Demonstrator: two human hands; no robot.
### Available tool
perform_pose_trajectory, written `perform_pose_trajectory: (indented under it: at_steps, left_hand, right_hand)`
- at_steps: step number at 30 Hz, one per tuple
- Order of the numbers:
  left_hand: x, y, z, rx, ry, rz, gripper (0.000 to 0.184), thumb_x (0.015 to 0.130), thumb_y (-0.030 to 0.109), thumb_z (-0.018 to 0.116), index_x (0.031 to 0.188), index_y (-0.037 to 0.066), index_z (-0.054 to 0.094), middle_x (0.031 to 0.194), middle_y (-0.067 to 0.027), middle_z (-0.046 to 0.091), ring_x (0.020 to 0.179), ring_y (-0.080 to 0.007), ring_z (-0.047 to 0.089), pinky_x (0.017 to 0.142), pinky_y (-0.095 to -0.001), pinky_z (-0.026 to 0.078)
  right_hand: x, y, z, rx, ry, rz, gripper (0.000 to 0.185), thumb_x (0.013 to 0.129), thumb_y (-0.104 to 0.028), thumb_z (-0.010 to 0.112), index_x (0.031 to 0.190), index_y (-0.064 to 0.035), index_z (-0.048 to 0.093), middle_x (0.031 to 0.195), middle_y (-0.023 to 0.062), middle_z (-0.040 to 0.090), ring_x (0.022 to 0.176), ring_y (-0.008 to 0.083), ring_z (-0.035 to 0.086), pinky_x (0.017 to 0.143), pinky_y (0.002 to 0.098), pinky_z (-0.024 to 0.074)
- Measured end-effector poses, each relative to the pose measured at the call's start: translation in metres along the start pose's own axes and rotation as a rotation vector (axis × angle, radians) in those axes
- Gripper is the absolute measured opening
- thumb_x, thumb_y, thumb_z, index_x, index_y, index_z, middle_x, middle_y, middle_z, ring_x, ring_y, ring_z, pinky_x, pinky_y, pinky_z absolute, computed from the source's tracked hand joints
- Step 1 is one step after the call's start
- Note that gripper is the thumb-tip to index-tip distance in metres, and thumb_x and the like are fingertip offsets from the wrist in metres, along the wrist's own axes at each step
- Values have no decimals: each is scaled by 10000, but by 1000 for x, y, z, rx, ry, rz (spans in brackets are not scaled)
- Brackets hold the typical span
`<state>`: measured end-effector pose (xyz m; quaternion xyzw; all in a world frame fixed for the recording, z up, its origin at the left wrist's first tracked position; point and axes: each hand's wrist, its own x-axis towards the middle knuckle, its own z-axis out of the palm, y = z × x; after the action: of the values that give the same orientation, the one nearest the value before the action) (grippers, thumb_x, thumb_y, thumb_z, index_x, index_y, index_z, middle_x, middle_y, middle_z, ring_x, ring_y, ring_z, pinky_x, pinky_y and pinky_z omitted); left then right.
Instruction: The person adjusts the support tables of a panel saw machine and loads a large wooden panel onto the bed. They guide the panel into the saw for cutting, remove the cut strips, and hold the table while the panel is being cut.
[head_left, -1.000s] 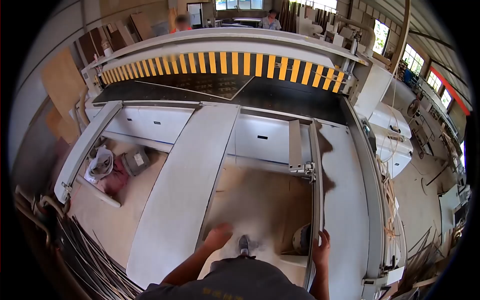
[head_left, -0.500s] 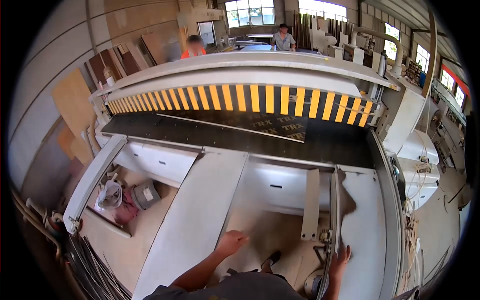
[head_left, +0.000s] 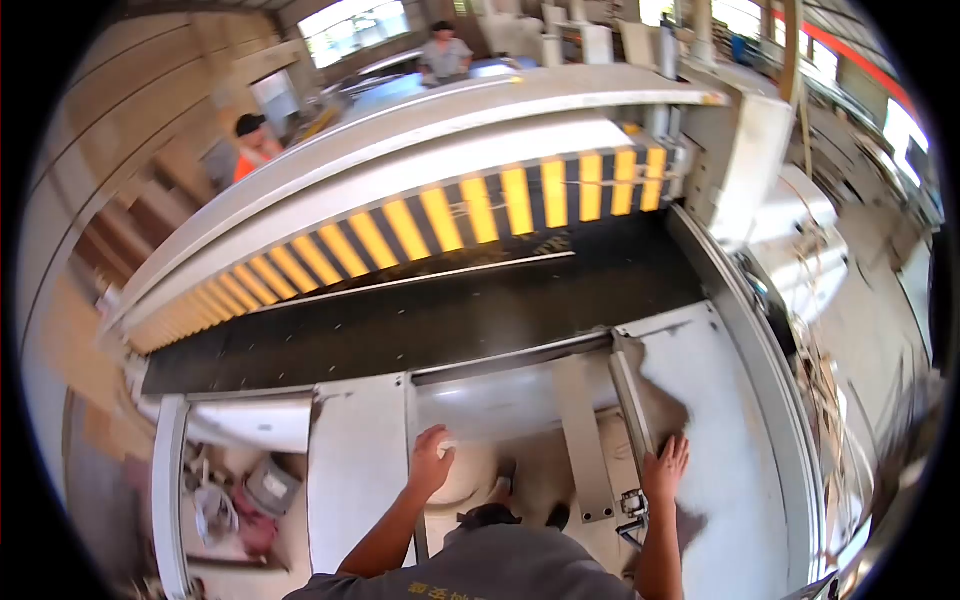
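My left hand [head_left: 430, 462] hovers over the inner edge of a pale table strip [head_left: 362, 465], fingers loosely curled with a gap between them and the thumb. I make out nothing held there. My right hand [head_left: 664, 468] rests with fingers outstretched at the edge of the right-hand table panel [head_left: 735, 400], which has a dark worn patch, beside a metal rail [head_left: 632, 395]. Ahead, a board with a pale edge [head_left: 430, 280] lies mostly under the yellow-and-black striped guard [head_left: 435, 220] of a large machine, on its dark bed [head_left: 480, 312].
Two people stand behind the machine, one in an orange top [head_left: 250, 160], the other in a grey shirt [head_left: 445, 58]. A grey bucket [head_left: 270, 487] and a white bag [head_left: 215, 515] sit on the floor at left. A flat bar [head_left: 582, 440] spans the opening near my right hand.
The view has swung right and tilted. The pale-edged board now sits farther under the striped guard. My left hand has risen and its fingers have loosened; my right hand remains at the panel.
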<state>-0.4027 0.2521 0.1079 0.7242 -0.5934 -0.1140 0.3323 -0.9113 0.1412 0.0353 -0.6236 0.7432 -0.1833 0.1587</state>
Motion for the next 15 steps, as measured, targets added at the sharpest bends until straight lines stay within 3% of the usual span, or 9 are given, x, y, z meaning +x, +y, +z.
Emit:
perform_pose_trajectory:
  at_steps: [6,10,13,15]
  left_hand:
    - [145,-26,50,-55,-218,298,577,903,131,809,1439,69,603,1540,-233,576,1421,-450,536,1210,-505,446]
    - [231,-41,65,-111,-240,312,675,929,179,812,1534,48,542,1610,-250,517,1482,-460,489,1242,-522,409]
    - [299,-64,61,202,-221,235,809,988,350,766,1616,-27,425,1699,-303,396,1594,-486,347,1309,-578,288]
    - [367,-117,70,438,-30,225,892,1025,468,704,1652,-62,357,1725,-301,359,1627,-468,296,1332,-588,221]
  right_hand:
    - [-17,-23,5,-82,94,19,846,976,-286,699,1659,63,342,1777,268,275,1664,455,213,1359,565,152]
    - [-14,-39,14,-175,104,113,841,1012,-287,675,1694,27,296,1789,235,270,1676,421,197,1366,554,128]
    - [-11,-50,18,-220,87,206,839,1035,-297,661,1716,-4,269,1808,197,247,1692,381,165,1374,536,103]
    - [-7,-55,21,-228,70,266,844,1038,-306,660,1720,-8,261,1814,187,237,1697,365,154,1378,527,93]
